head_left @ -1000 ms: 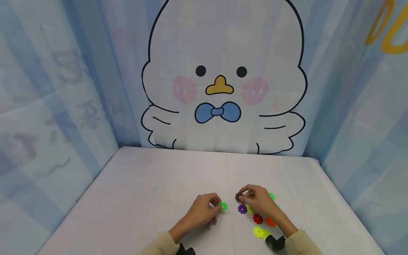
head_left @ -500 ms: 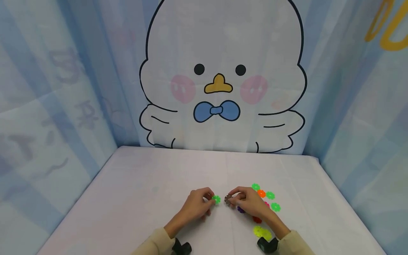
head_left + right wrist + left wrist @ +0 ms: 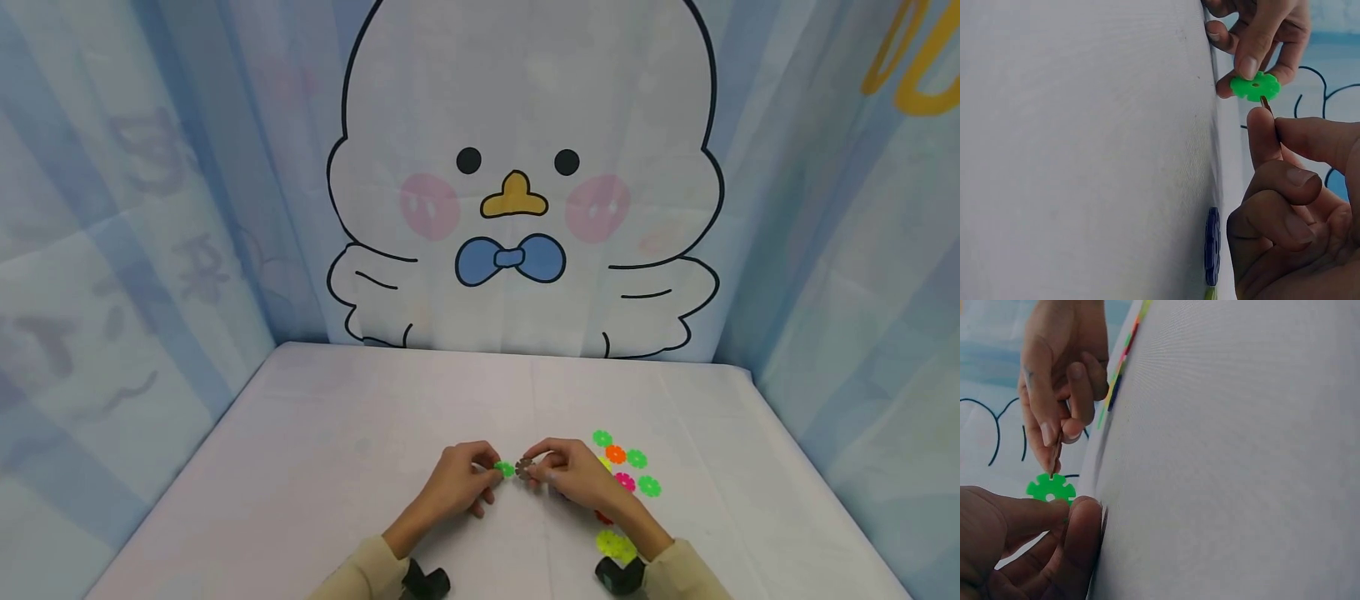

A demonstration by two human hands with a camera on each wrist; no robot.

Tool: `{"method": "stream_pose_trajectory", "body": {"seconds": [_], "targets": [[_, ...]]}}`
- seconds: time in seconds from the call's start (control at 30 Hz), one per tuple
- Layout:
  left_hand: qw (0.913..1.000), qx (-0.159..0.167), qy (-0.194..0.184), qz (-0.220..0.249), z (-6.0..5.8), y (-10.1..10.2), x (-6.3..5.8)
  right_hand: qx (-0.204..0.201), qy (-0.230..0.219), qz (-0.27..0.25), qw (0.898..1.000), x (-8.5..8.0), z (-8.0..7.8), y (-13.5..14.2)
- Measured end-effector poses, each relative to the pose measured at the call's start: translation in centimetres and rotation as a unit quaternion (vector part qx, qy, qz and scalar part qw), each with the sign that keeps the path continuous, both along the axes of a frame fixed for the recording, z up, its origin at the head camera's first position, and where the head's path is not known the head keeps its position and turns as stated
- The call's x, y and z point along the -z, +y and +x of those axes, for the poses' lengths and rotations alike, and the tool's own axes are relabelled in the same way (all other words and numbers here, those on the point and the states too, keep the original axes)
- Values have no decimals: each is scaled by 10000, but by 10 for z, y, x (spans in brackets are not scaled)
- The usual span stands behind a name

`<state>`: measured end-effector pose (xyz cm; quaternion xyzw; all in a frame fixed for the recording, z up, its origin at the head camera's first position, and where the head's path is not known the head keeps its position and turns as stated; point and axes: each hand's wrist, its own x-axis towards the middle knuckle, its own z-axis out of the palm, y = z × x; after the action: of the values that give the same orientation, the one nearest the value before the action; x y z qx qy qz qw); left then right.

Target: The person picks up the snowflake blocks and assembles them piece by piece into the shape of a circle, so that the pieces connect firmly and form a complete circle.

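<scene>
Between thumb and index finger my left hand (image 3: 459,482) pinches a bright green notched plastic disc (image 3: 506,469) with a small centre hole. My right hand (image 3: 576,475) pinches a brown notched disc (image 3: 524,468) of the same kind. Both are held just above the white table. In the right wrist view the brown disc is edge-on, its rim meeting a slot of the green disc (image 3: 1254,87) roughly crosswise. How deep it sits in the slot I cannot tell. Fingers hide part of each disc.
Right of my right hand lie loose discs: several green (image 3: 649,486), an orange (image 3: 615,454), a pink (image 3: 625,482), yellow ones (image 3: 608,544) and a partly hidden red (image 3: 603,517). A purple disc (image 3: 1212,247) lies near my right hand. Curtains enclose the table (image 3: 360,417).
My right hand has carried the brown disc leftward from the loose discs to the green one. My left hand has moved slightly left and up, still holding the green disc. The two discs now meet.
</scene>
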<state>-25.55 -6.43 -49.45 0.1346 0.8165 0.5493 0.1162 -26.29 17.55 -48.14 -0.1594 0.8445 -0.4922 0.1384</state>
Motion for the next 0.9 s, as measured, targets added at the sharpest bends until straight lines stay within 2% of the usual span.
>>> {"method": "stream_pose_trajectory", "body": {"seconds": [0.4,0.67,0.9], "targets": [[9998,12,179,133,0,-4,1,-81,-4,-79,9999,0,-1,-7],[9994,16,217,254,-1,-6,4,218,-484,-309,9981,1,1,-12],[9994,-9,207,273,-3,-8,6,59,-627,-736,9953,4,0,-11]]}}
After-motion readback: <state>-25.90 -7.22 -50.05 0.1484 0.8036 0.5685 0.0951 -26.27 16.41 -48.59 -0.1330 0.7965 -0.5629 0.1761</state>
